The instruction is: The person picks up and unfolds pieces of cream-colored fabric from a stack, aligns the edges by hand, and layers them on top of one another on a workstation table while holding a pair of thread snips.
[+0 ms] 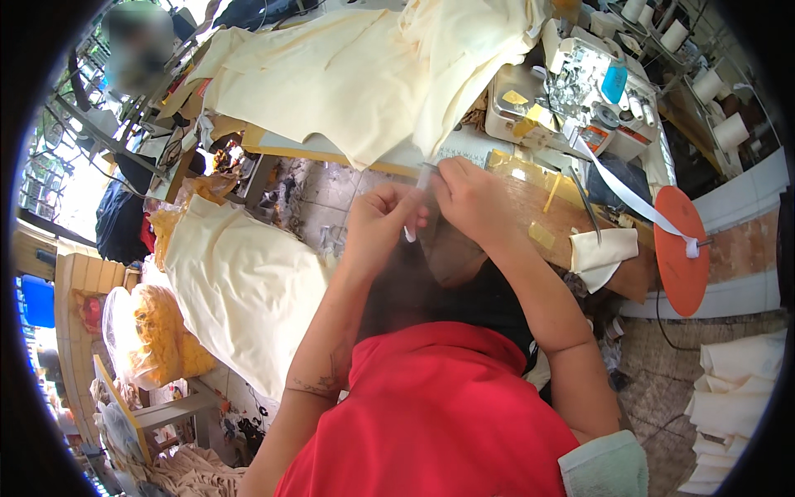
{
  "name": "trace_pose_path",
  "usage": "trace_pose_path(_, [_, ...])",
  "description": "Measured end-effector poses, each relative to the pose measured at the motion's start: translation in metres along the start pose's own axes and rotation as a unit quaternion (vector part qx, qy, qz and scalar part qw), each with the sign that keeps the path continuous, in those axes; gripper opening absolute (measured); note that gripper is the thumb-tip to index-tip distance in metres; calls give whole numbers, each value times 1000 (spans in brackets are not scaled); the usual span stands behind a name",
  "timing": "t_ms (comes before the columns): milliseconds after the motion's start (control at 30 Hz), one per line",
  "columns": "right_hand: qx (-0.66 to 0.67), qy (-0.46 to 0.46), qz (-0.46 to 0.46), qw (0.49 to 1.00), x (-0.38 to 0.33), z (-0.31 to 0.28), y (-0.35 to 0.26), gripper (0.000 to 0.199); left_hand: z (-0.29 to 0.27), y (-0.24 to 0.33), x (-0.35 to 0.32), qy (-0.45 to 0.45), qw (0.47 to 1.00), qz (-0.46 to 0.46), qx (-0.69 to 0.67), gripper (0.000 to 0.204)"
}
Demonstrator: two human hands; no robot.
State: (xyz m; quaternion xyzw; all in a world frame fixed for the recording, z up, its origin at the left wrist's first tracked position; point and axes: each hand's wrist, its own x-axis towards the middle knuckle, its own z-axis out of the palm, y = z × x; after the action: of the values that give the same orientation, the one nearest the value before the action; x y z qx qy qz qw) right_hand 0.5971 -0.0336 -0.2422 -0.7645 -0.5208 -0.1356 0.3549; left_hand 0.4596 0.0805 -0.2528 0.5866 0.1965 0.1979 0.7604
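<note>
My left hand (383,222) is closed in a pinch on a narrow white strip (423,180), whose lower end shows below the fingertips. My right hand (470,199) is closed beside it, with thumb and fingertips at the strip's upper end. A small dark tip shows at those fingers; what it belongs to is hidden. Both hands are held up in front of the table edge. Just beyond them, a large cream cloth (331,79) lies over the table, one corner hanging toward my hands. Another cream cloth (240,282) is spread at my left.
A white tape (619,184) runs from an orange disc (681,248) to the sewing machine (592,79) at the right. Scissors (585,203) and a folded cream piece (603,253) lie on the brown tabletop (530,195). Thread cones (730,132) stand far right. Stacked cream cloth (733,414) is lower right.
</note>
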Motion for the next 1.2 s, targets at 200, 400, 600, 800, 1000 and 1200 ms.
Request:
trace_pose_path(200, [12, 40, -3, 999, -20, -6, 11, 22, 4, -1, 4, -21, 992, 8, 122, 22])
trace_pose_path(400, [16, 53, 43, 998, -43, -33, 18, 26, 21, -1, 4, -62, 989, -1, 137, 20])
trace_pose_path(600, [-2, 30, 37, 999, -43, -37, 28, 19, 29, -3, -4, -42, 996, 8, 83, 21])
trace_pose_path(800, [35, 63, -8, 997, -27, -21, 17, 22, 31, -1, -6, -50, 991, 8, 121, 19])
trace_pose_path(1000, [126, 105, 71, 984, -59, -48, 35, 14, 29, 5, -1, -67, 948, 58, 307, 20])
trace_pose_path(1200, [698, -68, 204, 683, -87, -153, -28, 18, 76, 4, 104, 35, 812, 395, 429, 15])
